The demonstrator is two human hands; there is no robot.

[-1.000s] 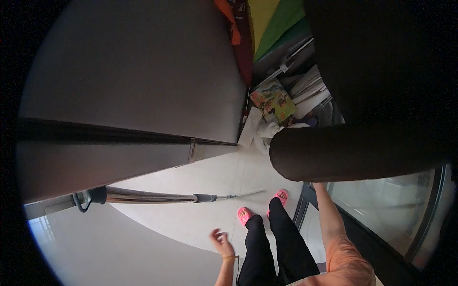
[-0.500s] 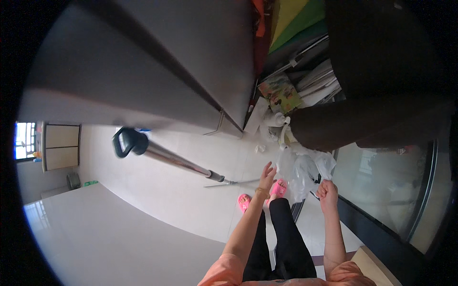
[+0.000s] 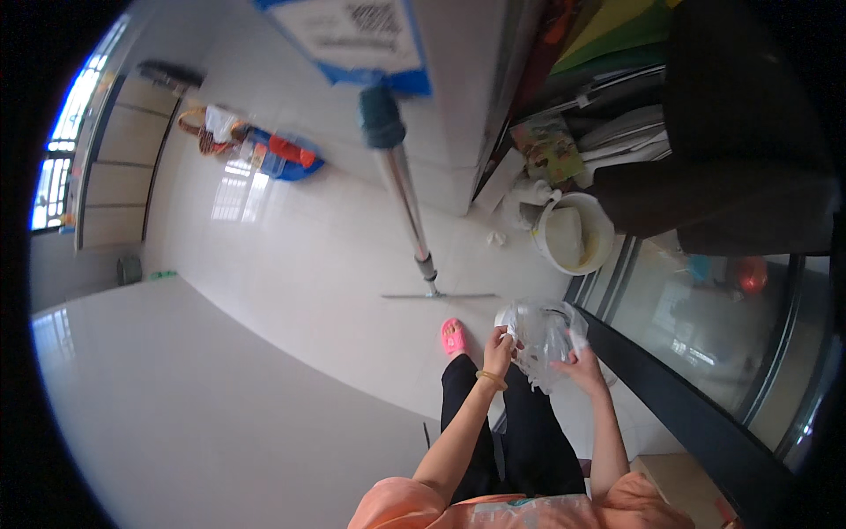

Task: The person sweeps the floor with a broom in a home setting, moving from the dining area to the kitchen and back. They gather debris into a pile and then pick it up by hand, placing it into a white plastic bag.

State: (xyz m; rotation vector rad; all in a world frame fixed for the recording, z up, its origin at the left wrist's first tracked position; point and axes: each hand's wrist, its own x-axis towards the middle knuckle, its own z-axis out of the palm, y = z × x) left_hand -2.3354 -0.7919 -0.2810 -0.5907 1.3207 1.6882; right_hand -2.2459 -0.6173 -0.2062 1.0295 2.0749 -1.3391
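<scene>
"Plastic bag point(image 3: 539, 351): one, held between two hands, in front of the dark-trousered legs point(image 3: 463, 401). What else do you count, from the left?"

"One wicker basket point(image 3: 204, 139), one blue tub point(image 3: 304, 169) with something red in it, one metal pole point(image 3: 407, 201) standing on one flat bar point(image 3: 458, 295), one pink slipper point(image 3: 453, 338), then one white bucket point(image 3: 540, 240)."

"How are the edges and the room?"

"At left, the grey surface point(image 3: 211, 397) ends in a curved edge (the fisheye may well be bending it). Pale floor point(image 3: 326, 256) lies open between that edge and the pole. To the right, the dark door frame point(image 3: 679, 401) runs slantwise near the forearm, so that side is tighter."

"And the fingers?"

"Left hand point(image 3: 500, 353): thumb and fingers pinch the bag's left side. Right hand point(image 3: 582, 370): fingers bent, gripping the right side."

"How does the bag look?"

"Thin, see-through, whitish, crumpled, with shiny folds and a ragged lower end. It sits near the bucket, on the legs' side of it; what's inside, I can't tell."
</scene>
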